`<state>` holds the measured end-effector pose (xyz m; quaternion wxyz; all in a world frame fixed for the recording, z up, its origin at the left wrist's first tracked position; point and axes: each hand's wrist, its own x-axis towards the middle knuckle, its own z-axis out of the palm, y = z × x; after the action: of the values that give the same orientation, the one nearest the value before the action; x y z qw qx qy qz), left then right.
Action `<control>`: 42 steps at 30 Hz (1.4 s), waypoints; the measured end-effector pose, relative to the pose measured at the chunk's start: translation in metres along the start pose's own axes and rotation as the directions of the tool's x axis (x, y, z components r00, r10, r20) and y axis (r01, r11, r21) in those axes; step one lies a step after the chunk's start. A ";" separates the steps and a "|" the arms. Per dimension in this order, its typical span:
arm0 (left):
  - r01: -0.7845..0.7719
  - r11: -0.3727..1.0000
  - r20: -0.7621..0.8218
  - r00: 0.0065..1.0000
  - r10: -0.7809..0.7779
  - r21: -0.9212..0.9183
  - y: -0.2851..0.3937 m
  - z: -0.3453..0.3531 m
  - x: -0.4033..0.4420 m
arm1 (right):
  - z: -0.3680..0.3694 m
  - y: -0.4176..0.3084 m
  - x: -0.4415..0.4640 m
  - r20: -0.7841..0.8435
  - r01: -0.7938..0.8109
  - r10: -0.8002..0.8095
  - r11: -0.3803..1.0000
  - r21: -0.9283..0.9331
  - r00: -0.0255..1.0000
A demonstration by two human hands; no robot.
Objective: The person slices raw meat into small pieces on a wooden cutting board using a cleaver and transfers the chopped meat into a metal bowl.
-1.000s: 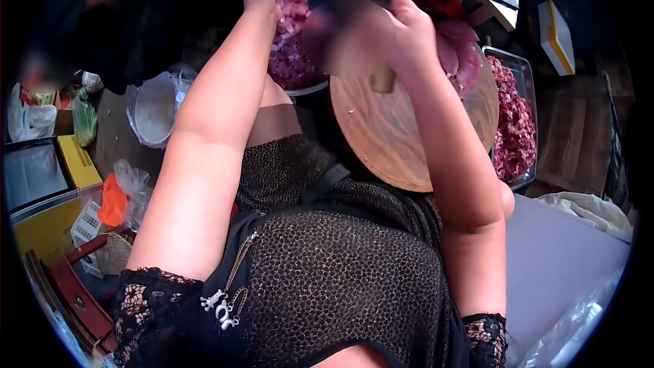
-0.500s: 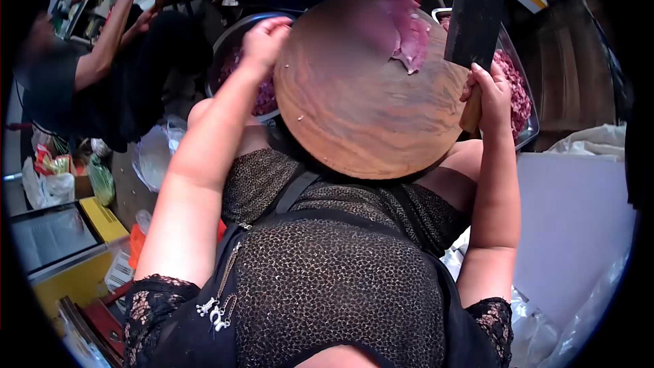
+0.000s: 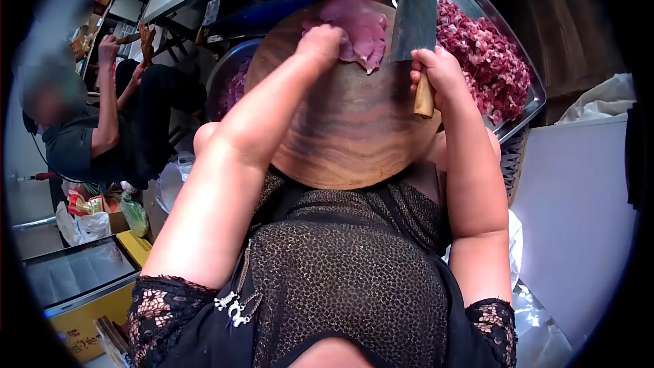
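You are clamping the grip of your right hand (image 3: 441, 76) around the wooden handle of the cleaver (image 3: 414, 24), its blade pointing away from you near the board's right edge. Your left hand (image 3: 321, 46) is reaching to the left edge of the meat slice (image 3: 364, 31), its fingers curling; you cannot tell whether that grip is pinching it. The slice is lying on the far part of the round wooden board (image 3: 354, 140). Chopped meat (image 3: 484, 68) is filling the metal tray (image 3: 523, 117) on the right.
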<state>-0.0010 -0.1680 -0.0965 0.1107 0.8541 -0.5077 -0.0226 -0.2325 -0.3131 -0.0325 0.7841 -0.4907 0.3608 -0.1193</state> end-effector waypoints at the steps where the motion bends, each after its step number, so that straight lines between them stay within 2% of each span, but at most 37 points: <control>1: 0.014 0.999 0.016 1.000 -0.013 -0.051 -0.007 -0.009 0.006 | 0.001 -0.003 0.000 0.006 -0.001 0.001 1.000 -0.005 1.000; 2: 0.095 0.983 -0.024 0.995 -0.100 -0.158 -0.013 -0.018 0.006 | 0.002 -0.004 -0.001 0.012 -0.001 0.001 1.000 -0.012 1.000; 3: 0.156 0.926 -0.007 0.986 -0.169 -0.344 -0.015 -0.038 0.005 | 0.003 -0.005 -0.002 0.011 0.001 -0.001 1.000 -0.006 1.000; 4: 0.210 0.831 0.020 0.972 -0.234 -0.516 -0.015 -0.062 0.003 | 0.003 -0.006 -0.003 0.017 0.004 -0.004 1.000 -0.003 1.000; 6: 0.233 0.529 0.068 0.947 -0.313 -0.816 -0.015 -0.101 -0.012 | 0.003 -0.004 -0.006 0.002 0.035 -0.035 0.999 -0.011 0.999; 7: 0.233 0.428 0.148 0.963 -0.224 -0.873 -0.017 -0.124 -0.022 | 0.000 -0.001 -0.003 0.027 0.037 -0.037 0.999 -0.004 0.999; 10: 0.320 0.084 0.305 0.940 -0.151 -0.944 -0.013 -0.161 -0.064 | -0.003 0.006 -0.002 0.022 0.029 -0.028 0.999 -0.022 0.999; 12: 0.344 -0.005 0.344 0.937 -0.057 -0.939 -0.018 -0.151 -0.090 | -0.003 0.010 -0.005 0.027 0.013 -0.011 0.997 -0.071 1.000; 14: 0.421 0.023 0.417 0.903 -0.101 -0.907 -0.013 -0.129 -0.120 | -0.003 0.016 -0.012 0.033 0.039 -0.034 0.985 -0.166 0.999; 16: 0.553 0.225 0.514 0.831 -0.213 -0.802 -0.039 -0.075 -0.144 | 0.001 0.024 -0.026 0.058 0.139 -0.127 0.930 -0.340 0.990; 17: 0.603 0.374 0.524 0.798 -0.298 -0.705 -0.049 -0.048 -0.156 | 0.002 0.027 -0.033 0.040 0.173 -0.178 0.838 -0.518 0.983; 18: 0.641 0.501 0.512 0.767 -0.387 -0.581 -0.056 -0.032 -0.165 | 0.004 0.033 -0.043 0.130 0.252 -0.216 0.828 -0.501 0.968; 19: 0.574 0.487 0.444 0.818 -0.365 -0.658 -0.059 -0.031 -0.171 | 0.010 0.032 -0.057 0.151 0.247 -0.196 0.797 -0.551 0.969; 20: 0.570 0.469 0.439 0.820 -0.367 -0.674 -0.063 -0.031 -0.172 | 0.018 0.032 -0.072 0.166 0.239 -0.173 0.766 -0.597 0.971; 22: 0.508 0.601 0.443 0.856 -0.267 -0.618 -0.066 -0.034 -0.169 | 0.036 0.030 -0.107 0.183 0.155 -0.047 0.754 -0.638 0.982; 24: 0.451 0.609 0.380 0.890 -0.252 -0.653 -0.073 -0.028 -0.171 | 0.048 0.039 -0.130 0.257 0.179 -0.023 0.777 -0.604 0.966; 26: 0.488 0.689 0.343 0.871 -0.351 -0.536 -0.071 -0.032 -0.168 | 0.074 0.037 -0.156 0.241 0.235 -0.059 0.530 -0.815 0.969; 28: 0.474 0.666 0.306 0.881 -0.362 -0.576 -0.076 -0.025 -0.167 | 0.086 0.043 -0.157 0.510 0.544 -0.189 0.268 -0.796 0.839; 29: 0.492 0.634 0.329 0.870 -0.367 -0.596 -0.079 -0.022 -0.166 | 0.093 0.040 -0.157 0.436 0.434 -0.058 0.268 -0.860 0.898; 32: 0.527 0.558 0.357 0.848 -0.392 -0.641 -0.083 -0.019 -0.167 | 0.111 0.044 -0.152 0.450 0.448 -0.024 0.163 -0.879 0.893; 34: 0.489 0.501 0.336 0.867 -0.368 -0.714 -0.086 -0.015 -0.168 | 0.120 0.045 -0.148 0.471 0.470 -0.025 0.126 -0.874 0.882; 35: 0.510 0.479 0.377 0.857 -0.350 -0.714 -0.089 -0.014 -0.166 | 0.123 0.046 -0.146 0.495 0.497 -0.040 0.081 -0.864 0.868; 37: 0.519 0.509 0.382 0.853 -0.355 -0.687 -0.089 -0.014 -0.162 | 0.129 0.047 -0.142 0.518 0.520 -0.048 0.029 -0.854 0.854; 39: 0.534 0.539 0.395 0.845 -0.361 -0.651 -0.093 -0.005 -0.161 | 0.131 0.052 -0.139 0.581 0.572 -0.107 -0.102 -0.814 0.807; 40: 0.512 0.548 0.371 0.858 -0.354 -0.661 -0.097 0.005 -0.158 | 0.133 0.052 -0.140 0.577 0.569 -0.101 -0.098 -0.817 0.811; 42: 0.489 0.562 0.353 0.872 -0.340 -0.667 -0.098 0.010 -0.159 | 0.138 0.047 -0.142 0.539 0.515 -0.022 -0.267 -0.815 0.842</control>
<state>0.0051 0.0140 -0.1392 0.3904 0.8236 -0.2458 -0.3301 -0.2473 -0.1186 0.0268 0.1144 -0.9860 0.0617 0.1040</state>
